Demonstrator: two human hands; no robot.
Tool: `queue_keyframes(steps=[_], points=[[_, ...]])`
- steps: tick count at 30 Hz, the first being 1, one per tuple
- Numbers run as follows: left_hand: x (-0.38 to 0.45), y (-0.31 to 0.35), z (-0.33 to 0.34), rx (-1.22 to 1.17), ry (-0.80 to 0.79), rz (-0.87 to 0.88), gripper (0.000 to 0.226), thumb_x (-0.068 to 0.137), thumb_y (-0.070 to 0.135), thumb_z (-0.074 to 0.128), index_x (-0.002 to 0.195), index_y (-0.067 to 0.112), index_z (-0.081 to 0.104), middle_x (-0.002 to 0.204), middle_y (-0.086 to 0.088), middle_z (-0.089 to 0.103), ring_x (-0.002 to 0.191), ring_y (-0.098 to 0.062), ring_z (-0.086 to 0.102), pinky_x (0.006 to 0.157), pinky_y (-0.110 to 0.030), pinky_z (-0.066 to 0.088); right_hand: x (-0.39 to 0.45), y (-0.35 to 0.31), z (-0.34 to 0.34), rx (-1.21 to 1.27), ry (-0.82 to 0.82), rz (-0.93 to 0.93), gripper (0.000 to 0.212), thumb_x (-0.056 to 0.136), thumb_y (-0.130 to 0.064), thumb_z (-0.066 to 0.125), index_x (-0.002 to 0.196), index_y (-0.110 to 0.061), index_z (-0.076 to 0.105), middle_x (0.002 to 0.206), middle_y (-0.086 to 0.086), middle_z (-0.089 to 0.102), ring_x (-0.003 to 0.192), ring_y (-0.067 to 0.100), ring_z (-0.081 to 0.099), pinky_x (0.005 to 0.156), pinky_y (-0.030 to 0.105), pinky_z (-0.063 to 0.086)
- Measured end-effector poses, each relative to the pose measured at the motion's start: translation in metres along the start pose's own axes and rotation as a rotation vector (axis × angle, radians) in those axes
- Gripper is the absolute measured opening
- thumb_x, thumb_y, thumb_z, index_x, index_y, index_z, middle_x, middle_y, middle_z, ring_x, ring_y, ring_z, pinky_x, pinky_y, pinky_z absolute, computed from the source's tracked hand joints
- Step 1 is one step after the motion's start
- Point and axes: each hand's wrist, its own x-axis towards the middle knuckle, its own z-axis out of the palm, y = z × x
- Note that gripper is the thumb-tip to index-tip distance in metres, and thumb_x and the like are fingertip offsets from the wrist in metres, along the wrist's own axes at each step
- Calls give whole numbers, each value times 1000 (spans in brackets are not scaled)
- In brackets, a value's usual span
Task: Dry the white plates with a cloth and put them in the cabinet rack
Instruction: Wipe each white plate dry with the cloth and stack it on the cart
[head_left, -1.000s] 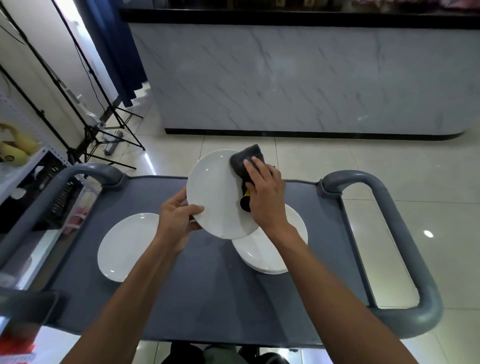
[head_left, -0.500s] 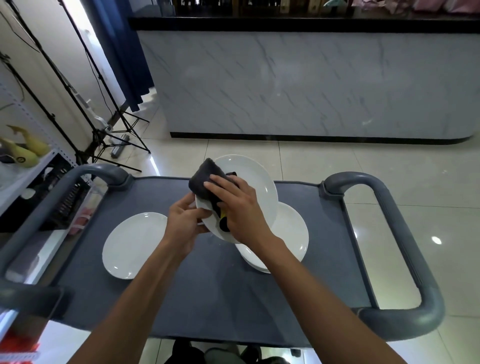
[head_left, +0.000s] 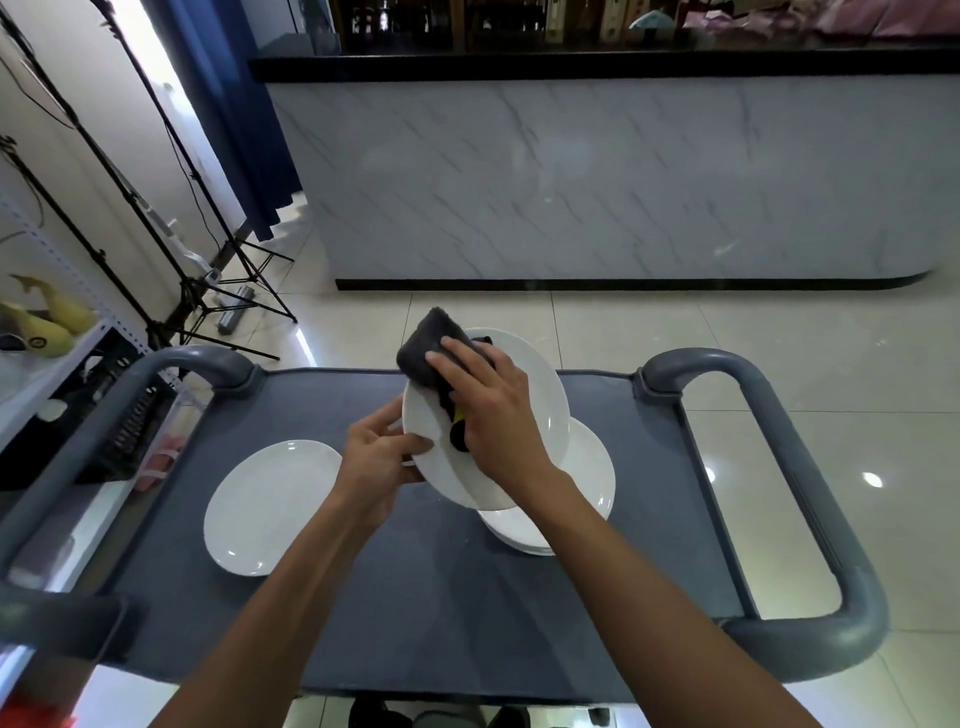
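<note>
White plate (head_left: 524, 395) is held tilted above the grey cart top (head_left: 415, 597), its lower left rim pinched by the left hand (head_left: 376, 462), thumb on the face and fingers behind. On its upper left face the right hand (head_left: 485, 405) presses a dark cloth (head_left: 428, 351), fingers curled over it. Just below and behind lies a stack of plates (head_left: 587, 478) on the cart. Another single plate (head_left: 265, 506) lies flat to the left, well apart. Grey cart handles (head_left: 810, 467) flank both sides.
</note>
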Motion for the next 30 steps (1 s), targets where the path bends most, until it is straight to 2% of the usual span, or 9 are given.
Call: queue_keyframes(steps=[2, 8, 13, 19, 22, 24, 27, 30], points=[[0, 1, 0, -14, 8, 0, 58, 83, -14, 56, 125, 24, 69, 113, -16, 72, 97, -39, 68, 71, -48, 58, 9, 6, -3, -27, 8, 45, 64, 82, 0, 63, 142, -22, 53, 150, 2, 48, 135, 31, 41, 107, 47, 35], [-3, 4, -4, -66, 83, 10, 60, 81, -13, 57, 127, 23, 68, 111, -13, 72, 91, -33, 65, 66, -42, 57, 20, 24, -13, -93, 36, 203, 61, 86, 1, 61, 141, -24, 53, 149, -3, 48, 132, 29, 42, 100, 47, 40], [0, 6, -8, -97, 154, 19, 58, 81, -14, 54, 121, 24, 71, 102, -6, 74, 85, -29, 65, 64, -41, 58, 9, 33, -18, -140, -39, 276, 59, 89, 0, 58, 141, -27, 53, 150, -6, 47, 131, 27, 41, 100, 47, 39], [8, 6, -14, -130, 251, 26, 57, 82, -13, 54, 119, 26, 72, 100, -3, 76, 86, -27, 65, 70, -45, 60, -20, 23, -13, -125, -128, 333, 58, 91, 0, 57, 143, -26, 52, 151, -6, 46, 132, 27, 40, 102, 46, 36], [11, 7, -13, -137, 302, 38, 55, 82, -12, 54, 108, 31, 74, 94, 1, 76, 85, -27, 64, 66, -42, 61, -35, 7, -5, -68, -201, 325, 55, 93, -6, 56, 144, -26, 49, 152, -7, 44, 132, 28, 39, 101, 46, 38], [12, 6, -13, -145, 326, 41, 54, 83, -12, 54, 111, 30, 73, 95, 0, 76, 84, -28, 64, 61, -38, 60, -42, -4, 0, -11, -247, 305, 54, 94, -8, 55, 145, -26, 49, 153, -8, 42, 132, 26, 38, 101, 46, 38], [11, 5, -14, -155, 328, 44, 53, 84, -13, 52, 119, 23, 71, 107, -10, 73, 90, -31, 64, 62, -38, 59, -48, -17, 4, 90, -270, 267, 54, 93, -9, 57, 143, -27, 51, 152, -10, 43, 132, 25, 39, 103, 43, 37], [11, 6, -16, -155, 320, 62, 51, 85, -12, 52, 116, 23, 72, 110, -11, 72, 91, -31, 66, 62, -38, 58, -53, -22, 4, 120, -275, 173, 54, 92, -10, 58, 143, -28, 52, 152, -10, 44, 132, 24, 40, 102, 42, 38]])
